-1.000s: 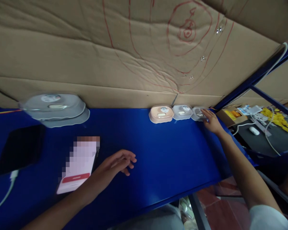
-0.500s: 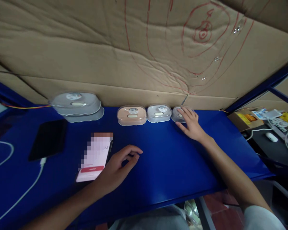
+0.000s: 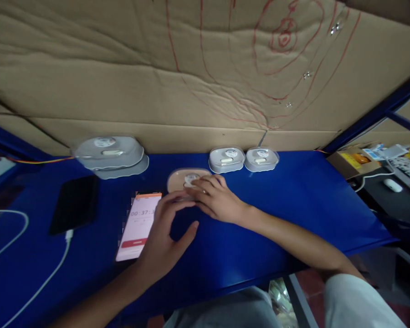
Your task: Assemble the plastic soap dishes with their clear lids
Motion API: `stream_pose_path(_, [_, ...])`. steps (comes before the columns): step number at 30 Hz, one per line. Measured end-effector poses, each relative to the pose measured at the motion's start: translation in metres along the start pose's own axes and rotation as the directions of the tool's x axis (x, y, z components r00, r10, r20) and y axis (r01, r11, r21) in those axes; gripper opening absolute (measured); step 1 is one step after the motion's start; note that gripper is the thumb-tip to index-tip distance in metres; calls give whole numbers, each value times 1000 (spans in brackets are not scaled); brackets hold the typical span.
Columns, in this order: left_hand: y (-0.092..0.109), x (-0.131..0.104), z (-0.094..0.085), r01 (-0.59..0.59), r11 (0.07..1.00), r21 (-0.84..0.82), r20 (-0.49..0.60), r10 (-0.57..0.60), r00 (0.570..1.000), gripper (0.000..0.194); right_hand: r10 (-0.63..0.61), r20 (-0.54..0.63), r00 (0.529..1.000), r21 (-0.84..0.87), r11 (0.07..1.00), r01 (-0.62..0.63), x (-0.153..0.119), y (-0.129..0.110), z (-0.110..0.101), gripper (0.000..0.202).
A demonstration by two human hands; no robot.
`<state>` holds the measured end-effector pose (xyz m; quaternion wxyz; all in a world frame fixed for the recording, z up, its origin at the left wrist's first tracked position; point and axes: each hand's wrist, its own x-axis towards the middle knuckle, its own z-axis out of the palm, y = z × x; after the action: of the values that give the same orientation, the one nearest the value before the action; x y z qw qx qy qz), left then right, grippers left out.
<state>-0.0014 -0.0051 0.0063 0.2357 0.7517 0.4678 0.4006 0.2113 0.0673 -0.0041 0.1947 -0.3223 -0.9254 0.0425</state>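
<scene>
Clothing of the person: plain, pale grey-blue sleeve [image 3: 358, 298], short and loose, ending near the right elbow; similar pale cloth [image 3: 225, 314] at the lower edge; left hand [image 3: 162, 239] and right hand [image 3: 222, 200] bare.

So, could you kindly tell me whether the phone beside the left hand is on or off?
On: the phone is lit, showing digits and a red bar, though the left hand hides part of it.
</scene>
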Motion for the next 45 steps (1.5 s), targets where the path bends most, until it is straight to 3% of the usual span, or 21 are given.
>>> stream_pose_path(2, [2,-4,1,-59,994,88,12,58,998,47,-4,-23,1000,71,997,5,-30,-11,-11,43])
stream_pose_path(5, [-1,-13,8,-66,996,58,162,56,985,74,61,-6,998,228,972,-58,-62,-22,-27,56])
stream_pose_path(9, [-16,-19,18,27,999,-47,306,-12,952,96,57,24,998,432,900,-62,-77,-15,-40,62])
stream_pose_path(12, [-24,-17,19,108,992,-66,333,-80,939,108,120,-33,992,355,929,-100,-78,5,-42,60])
stream_pose_path(16, [-21,-14,15,176,983,-45,376,-146,915,108,277,-30,960,190,945,-267,-84,39,-37,51])
stream_pose_path(19, [-14,-12,13,192,981,-42,376,-162,912,101,340,-4,940,144,931,-336,-87,51,-36,53])
stream_pose_path(23, [-7,-10,12,208,973,-99,326,-165,931,93,247,-46,968,139,961,-238,-84,31,-43,43])
stream_pose_path(27, [-2,-8,9,195,969,-153,243,-154,958,90,46,37,998,228,972,-53,-77,-3,-42,52])
stream_pose_path(29, [-2,-7,8,212,960,-185,211,-172,962,91,26,69,997,269,962,-44,-76,-13,-38,57])
stream_pose_path(32, [-7,-6,9,259,923,-285,207,-204,957,100,32,30,999,369,929,-41,-75,-15,-32,50])
stream_pose_path(36, [-14,-5,14,332,833,-442,268,-230,935,107,196,-52,979,560,817,-134,-76,-5,-32,37])
stream_pose_path(40, [-14,-1,12,455,765,-456,335,-326,884,107,446,-47,894,706,648,-286,-74,3,-31,44])
stream_pose_path(42, [-11,3,9,548,678,-490,374,-404,835,102,547,-15,837,795,514,-322,-72,4,-30,50])
stream_pose_path(45, [-6,11,2,673,467,-573,437,-521,733,90,630,87,772,891,297,-343,-70,4,-30,59])
